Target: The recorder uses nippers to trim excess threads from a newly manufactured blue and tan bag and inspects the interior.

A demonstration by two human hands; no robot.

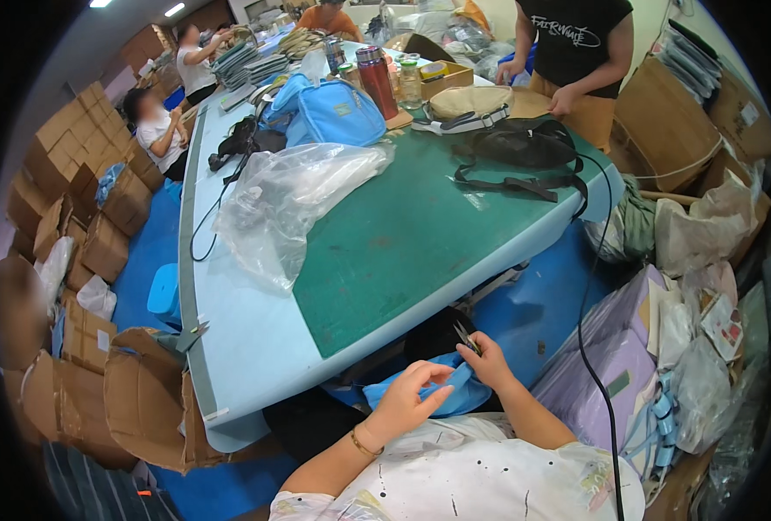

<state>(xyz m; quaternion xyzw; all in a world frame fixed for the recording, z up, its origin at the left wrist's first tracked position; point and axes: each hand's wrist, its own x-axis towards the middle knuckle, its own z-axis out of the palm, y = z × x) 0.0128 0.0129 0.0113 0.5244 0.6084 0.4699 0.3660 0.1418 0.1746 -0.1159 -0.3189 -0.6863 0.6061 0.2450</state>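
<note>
A piece of bright blue fabric (pixel 465 395) lies bunched in my lap, below the near edge of the table. Over its left part is my left hand (pixel 410 395), with thumb and fingers apart and nothing visible between them. My right hand (pixel 487 359), at the fabric's right side, is closed around small thread snips (pixel 465 337) whose blades point up and left, away from me. How the fabric is shaped underneath my hands is hidden.
A green mat (pixel 385 252) covers part of the light blue table. On it lie clear plastic (pixel 294 200), a blue bag (pixel 338 113), a black bag (pixel 524 143) and a beige bag (pixel 468 102). A black cord (pixel 583 330) hangs at right. Cardboard boxes (pixel 73 382) stand left; co-workers are beyond.
</note>
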